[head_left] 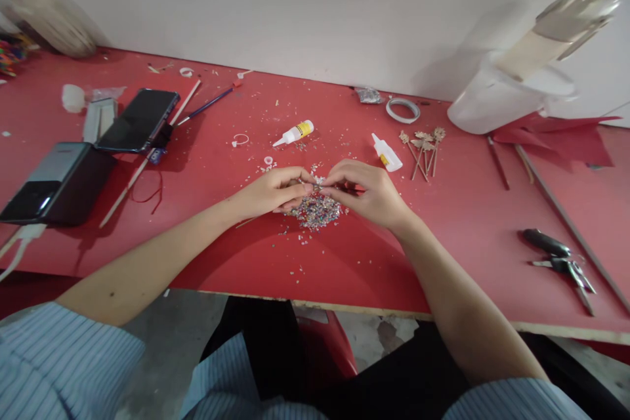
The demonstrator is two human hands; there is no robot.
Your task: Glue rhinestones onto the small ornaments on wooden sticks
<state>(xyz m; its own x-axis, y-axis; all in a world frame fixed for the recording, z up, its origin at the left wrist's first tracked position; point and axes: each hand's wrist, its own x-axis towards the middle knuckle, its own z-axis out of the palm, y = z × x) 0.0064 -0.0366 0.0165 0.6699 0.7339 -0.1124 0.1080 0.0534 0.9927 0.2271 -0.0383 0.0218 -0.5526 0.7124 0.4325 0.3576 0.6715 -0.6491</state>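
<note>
My left hand point(283, 190) is closed in a pinch above a pile of small glittering chips point(317, 213). A thin wooden stick point(246, 222) runs out from beneath that hand, its other end hidden by the fingers. My right hand point(361, 187) is also closed in a pinch, its fingertips meeting the left ones over the pile. Something tiny sits between the fingertips, too small to name. Beyond the hands lie a white glue bottle with a yellow label point(295, 133) and a second glue bottle point(388, 152). Several sticks with cut-out wooden tops point(424, 144) lie to the right.
At left are a phone point(140, 119), a power bank point(54, 184), a long stick point(128, 190) and a paintbrush point(209, 105). Tape point(402, 110) lies at the back. A white bucket point(492, 102) and keys point(564, 264) are at right. The red table's edge point(354, 310) is near my body.
</note>
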